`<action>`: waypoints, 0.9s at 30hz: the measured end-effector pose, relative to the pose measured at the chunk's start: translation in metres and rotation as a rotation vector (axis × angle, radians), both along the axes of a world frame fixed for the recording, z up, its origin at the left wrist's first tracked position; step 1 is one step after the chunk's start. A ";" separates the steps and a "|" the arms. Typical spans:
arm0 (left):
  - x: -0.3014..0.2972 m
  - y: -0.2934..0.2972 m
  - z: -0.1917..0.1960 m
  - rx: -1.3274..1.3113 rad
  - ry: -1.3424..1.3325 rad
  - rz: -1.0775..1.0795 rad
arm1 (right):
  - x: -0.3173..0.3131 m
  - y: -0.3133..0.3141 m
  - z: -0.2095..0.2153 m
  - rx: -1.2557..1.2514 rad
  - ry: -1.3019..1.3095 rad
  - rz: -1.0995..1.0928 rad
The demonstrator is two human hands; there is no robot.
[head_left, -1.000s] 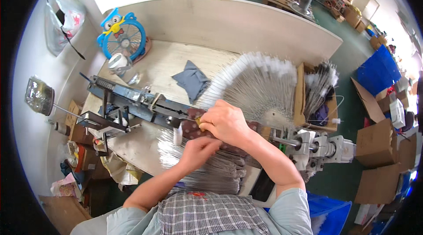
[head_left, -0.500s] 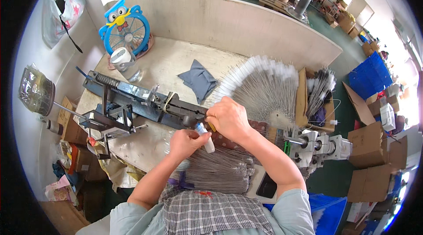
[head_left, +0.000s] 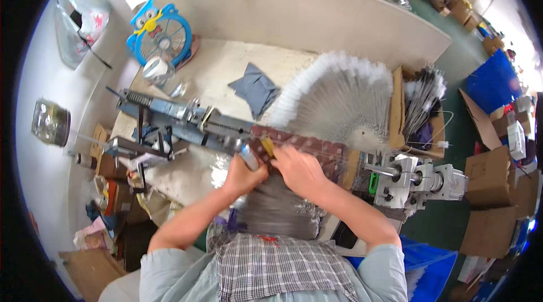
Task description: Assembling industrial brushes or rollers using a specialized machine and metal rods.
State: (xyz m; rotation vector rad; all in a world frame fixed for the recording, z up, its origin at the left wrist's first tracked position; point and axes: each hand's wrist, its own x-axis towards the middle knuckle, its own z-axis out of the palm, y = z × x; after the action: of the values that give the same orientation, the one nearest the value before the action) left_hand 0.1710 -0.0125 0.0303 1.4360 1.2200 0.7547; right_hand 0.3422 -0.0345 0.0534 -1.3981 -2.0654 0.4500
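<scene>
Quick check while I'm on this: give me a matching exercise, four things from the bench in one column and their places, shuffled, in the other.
Things:
1. fan
2. grey cloth
3. left hand
4. cardboard boxes

Places:
A. on the floor, far right
B. at the bench's back left corner
C. closed around a small cylinder at the machine
D. lying on the bench beside the white-tipped wires

Pairs: 1-B, 2-D, 3-C, 4-A
</scene>
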 end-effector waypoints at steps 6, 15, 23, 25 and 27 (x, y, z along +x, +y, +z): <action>-0.043 0.006 -0.008 -0.040 -0.068 0.083 | -0.009 0.026 -0.024 -0.014 -0.020 0.041; -0.187 0.004 -0.024 -0.525 -0.749 0.740 | 0.010 -0.001 0.001 -0.165 -0.112 0.031; -0.171 0.009 -0.034 -0.452 -0.774 0.807 | 0.018 -0.016 0.044 -0.065 -0.064 0.053; -0.152 0.007 -0.033 -0.283 -0.748 0.911 | 0.022 -0.016 0.067 0.065 -0.091 0.008; -0.107 -0.009 -0.014 -0.225 -0.595 0.743 | 0.028 -0.005 0.067 0.186 -0.076 -0.064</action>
State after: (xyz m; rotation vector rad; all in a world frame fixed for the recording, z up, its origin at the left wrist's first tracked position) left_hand 0.0637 -0.0213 0.0167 0.4733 1.2912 1.3735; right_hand 0.3705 -0.0396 0.1207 -1.3841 -2.0575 0.1757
